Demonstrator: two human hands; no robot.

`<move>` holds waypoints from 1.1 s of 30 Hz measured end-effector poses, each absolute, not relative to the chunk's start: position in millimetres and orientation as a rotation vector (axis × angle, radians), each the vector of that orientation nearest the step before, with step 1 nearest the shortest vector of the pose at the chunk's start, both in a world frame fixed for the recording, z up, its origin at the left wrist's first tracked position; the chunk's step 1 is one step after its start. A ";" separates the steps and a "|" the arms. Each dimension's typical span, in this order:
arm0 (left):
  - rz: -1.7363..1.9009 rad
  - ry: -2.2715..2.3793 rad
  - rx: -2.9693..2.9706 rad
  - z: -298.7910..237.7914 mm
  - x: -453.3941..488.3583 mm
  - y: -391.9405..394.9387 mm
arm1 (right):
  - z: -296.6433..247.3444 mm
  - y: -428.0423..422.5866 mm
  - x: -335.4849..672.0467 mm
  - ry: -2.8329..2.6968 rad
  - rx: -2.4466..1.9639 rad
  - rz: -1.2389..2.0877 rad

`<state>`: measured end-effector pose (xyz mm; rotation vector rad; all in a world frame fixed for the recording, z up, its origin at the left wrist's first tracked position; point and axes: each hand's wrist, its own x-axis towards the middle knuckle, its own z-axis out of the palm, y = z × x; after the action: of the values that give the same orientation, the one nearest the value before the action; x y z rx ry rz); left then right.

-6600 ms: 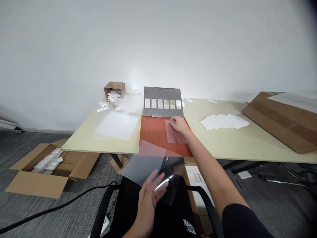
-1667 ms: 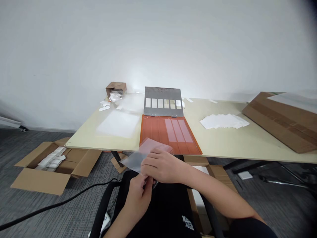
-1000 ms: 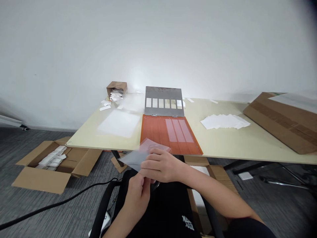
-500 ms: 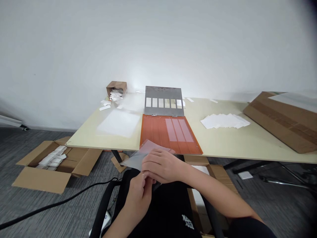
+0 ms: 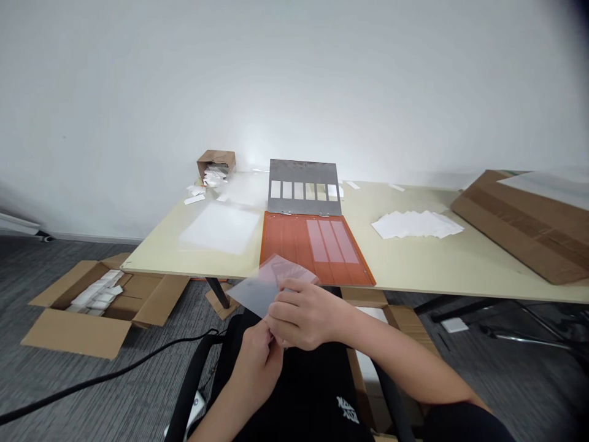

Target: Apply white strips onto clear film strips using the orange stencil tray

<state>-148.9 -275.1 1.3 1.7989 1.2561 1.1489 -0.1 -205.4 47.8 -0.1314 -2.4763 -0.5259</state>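
on the floor, an open box (image 5: 69, 325) holds white packets (image 5: 94, 295); a small box (image 5: 216, 161) spills white slips (image 5: 214, 178); the right hand (image 5: 306, 316) clamps a clear sheet (image 5: 253, 291); grip of the left hand (image 5: 257, 365) unclear.

A thin see-through plastic sheet (image 5: 254, 290) is held up at a tilt. It looks cloudy gray, with a pink top part. The right hand (image 5: 306, 316) pinches its lower edge, and the left hand (image 5: 258, 367) sits just below.

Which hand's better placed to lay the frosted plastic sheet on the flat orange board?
Right, probably: the right hand grips the frosted plastic sheet, nearer the flat orange board than the left hand.
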 end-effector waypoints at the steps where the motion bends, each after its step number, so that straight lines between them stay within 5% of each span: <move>1: 1.141 1.254 1.802 0.8 -149.1 -275.0 | 48.1 -205.5 0.2 -2.473 -0.124 -0.522; 16: 1.032 1.240 1.803 1.4 -147.3 -275.4 | 50.3 -216.0 -0.2 -2.425 -0.189 -0.695; 33: 1.007 1.236 1.878 -3.0 -151.0 -277.0 | 51.6 -205.8 8.4 -2.599 -0.334 -0.200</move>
<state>-151.0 -277.0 -3.0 1.8783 1.2364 1.0072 8.4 -205.8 51.6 -0.3338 -2.5989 -0.2002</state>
